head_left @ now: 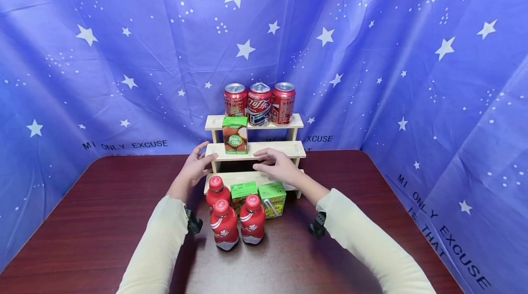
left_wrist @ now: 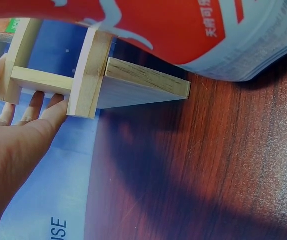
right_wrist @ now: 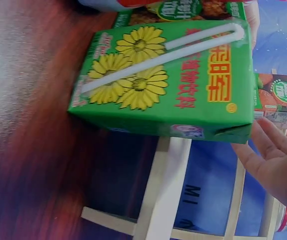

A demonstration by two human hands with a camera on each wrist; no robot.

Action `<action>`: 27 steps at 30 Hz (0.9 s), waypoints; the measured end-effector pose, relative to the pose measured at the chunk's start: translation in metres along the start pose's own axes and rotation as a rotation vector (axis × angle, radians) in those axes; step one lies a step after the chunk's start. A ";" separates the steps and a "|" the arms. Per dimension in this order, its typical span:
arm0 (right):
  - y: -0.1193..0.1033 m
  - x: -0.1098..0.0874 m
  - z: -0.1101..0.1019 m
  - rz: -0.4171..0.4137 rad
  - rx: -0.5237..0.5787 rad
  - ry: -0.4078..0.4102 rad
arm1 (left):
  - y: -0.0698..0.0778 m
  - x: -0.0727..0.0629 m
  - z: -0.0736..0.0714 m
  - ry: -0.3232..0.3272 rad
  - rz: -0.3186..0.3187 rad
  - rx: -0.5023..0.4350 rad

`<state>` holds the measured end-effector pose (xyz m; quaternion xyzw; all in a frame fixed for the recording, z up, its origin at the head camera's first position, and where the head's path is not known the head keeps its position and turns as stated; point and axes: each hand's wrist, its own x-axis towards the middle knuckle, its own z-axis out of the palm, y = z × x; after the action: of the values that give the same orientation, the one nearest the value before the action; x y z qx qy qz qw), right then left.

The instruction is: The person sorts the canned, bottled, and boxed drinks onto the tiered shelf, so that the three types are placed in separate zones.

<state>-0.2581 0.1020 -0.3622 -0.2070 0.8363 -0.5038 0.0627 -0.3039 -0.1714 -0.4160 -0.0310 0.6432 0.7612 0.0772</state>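
My left hand (head_left: 196, 164) is at the left end of a three-step wooden display rack (head_left: 282, 149), its thumb by the middle shelf's edge. In the left wrist view its fingers (left_wrist: 43, 112) reach to the rack's side with nothing clasped in them. My right hand (head_left: 277, 164) is over the front of the middle shelf, fingers slightly bent and holding nothing. A green and brown drink carton (head_left: 235, 137) stands upright on that shelf, left of the right hand. Below the right hand, a green carton with yellow flowers and a white straw (right_wrist: 168, 80) stands before the rack.
Three red drink cans (head_left: 260, 105) stand in a row on the top shelf. Several red bottles (head_left: 224, 227) stand on the dark red wooden table (head_left: 309, 266) in front, beside another green carton (head_left: 244, 189). A blue star-patterned cloth (head_left: 165, 55) hangs behind.
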 end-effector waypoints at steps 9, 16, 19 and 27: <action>0.010 -0.018 -0.002 -0.080 -0.030 -0.033 | 0.000 0.000 0.000 0.009 -0.002 -0.001; 0.016 -0.033 -0.006 -0.084 -0.029 -0.044 | -0.001 0.001 -0.002 -0.002 0.000 0.013; 0.019 -0.038 -0.009 -0.076 -0.036 -0.064 | -0.002 0.000 -0.003 -0.002 -0.003 0.008; 0.032 -0.054 -0.020 -0.079 -0.052 -0.075 | 0.000 -0.001 -0.002 -0.014 0.001 0.006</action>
<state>-0.2241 0.1533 -0.3855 -0.2600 0.8373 -0.4761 0.0686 -0.3034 -0.1730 -0.4165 -0.0252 0.6448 0.7596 0.0812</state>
